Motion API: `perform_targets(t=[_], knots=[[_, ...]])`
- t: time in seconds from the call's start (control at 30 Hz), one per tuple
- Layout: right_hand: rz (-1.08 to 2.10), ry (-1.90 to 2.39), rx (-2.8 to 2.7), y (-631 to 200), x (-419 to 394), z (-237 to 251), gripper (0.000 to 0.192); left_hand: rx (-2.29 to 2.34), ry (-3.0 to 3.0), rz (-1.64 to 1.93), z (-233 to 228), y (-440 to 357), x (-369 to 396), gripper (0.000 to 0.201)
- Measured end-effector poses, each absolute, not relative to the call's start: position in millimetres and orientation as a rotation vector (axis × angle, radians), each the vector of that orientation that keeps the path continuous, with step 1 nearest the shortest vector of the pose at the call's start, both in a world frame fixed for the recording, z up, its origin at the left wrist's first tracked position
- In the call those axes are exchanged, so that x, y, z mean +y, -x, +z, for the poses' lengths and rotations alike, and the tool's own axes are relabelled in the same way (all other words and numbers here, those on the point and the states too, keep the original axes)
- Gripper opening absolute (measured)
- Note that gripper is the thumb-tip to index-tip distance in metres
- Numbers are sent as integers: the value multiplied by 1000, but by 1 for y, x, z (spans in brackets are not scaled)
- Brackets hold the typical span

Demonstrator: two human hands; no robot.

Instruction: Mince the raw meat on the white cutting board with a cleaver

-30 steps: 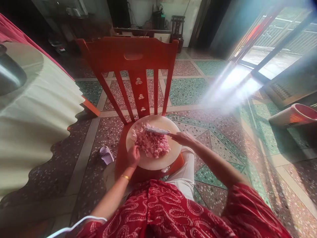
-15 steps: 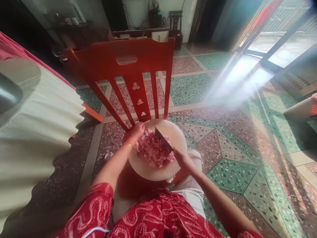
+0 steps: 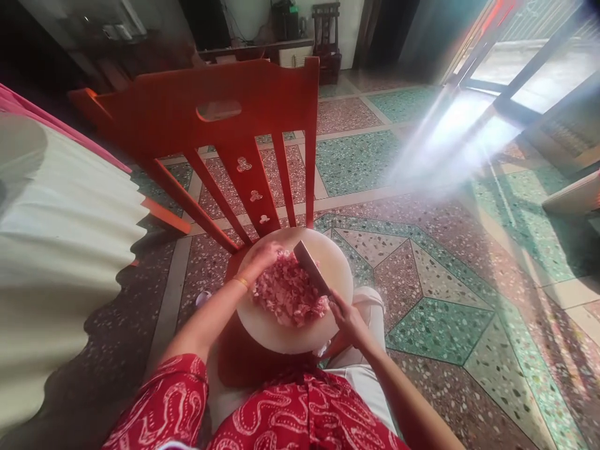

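A heap of chopped pink meat (image 3: 288,292) lies on a round, pale cutting board (image 3: 272,340), which rests on a red chair's seat in front of me. My right hand (image 3: 345,315) grips the handle of a cleaver (image 3: 311,269) at the board's right side. The broad blade slants up and left, along the upper right edge of the meat. At the heap's upper left is my left hand (image 3: 266,255), its fingers curled in and their tips on bits of meat near the blade's far end. Its fingertips are partly hidden.
The red chair back (image 3: 253,150) rises just beyond the board. A cloth-covered table (image 3: 70,237) with a pleated pale skirt stands to the left. Patterned stone floor (image 3: 440,331) spreads to the right, toward a bright doorway (image 3: 497,94).
My left hand has moved from the board's far edge inward onto the meat. The cleaver has shifted slightly, still in my right hand. The view has tilted and moved a little.
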State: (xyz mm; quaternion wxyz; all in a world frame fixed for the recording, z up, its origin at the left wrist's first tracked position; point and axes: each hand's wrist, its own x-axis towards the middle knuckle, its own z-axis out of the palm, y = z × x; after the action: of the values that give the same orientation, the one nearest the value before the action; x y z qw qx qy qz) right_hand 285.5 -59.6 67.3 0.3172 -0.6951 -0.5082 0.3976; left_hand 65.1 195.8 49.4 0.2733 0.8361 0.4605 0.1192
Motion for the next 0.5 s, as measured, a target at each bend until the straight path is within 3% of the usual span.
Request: perform_targets(t=[0.27,0.37,0.5], knots=[[928,1898,-1487,-282,-68,65,53,1403,-2029,466,69,-7,141,32],[921,1926,-1571,-281,-69,72,39,1696,-1978,442,65,5,161,32],[899,1946,-1609,-278,-72,85,30,1690,-1995,299,61,-15,190,25]])
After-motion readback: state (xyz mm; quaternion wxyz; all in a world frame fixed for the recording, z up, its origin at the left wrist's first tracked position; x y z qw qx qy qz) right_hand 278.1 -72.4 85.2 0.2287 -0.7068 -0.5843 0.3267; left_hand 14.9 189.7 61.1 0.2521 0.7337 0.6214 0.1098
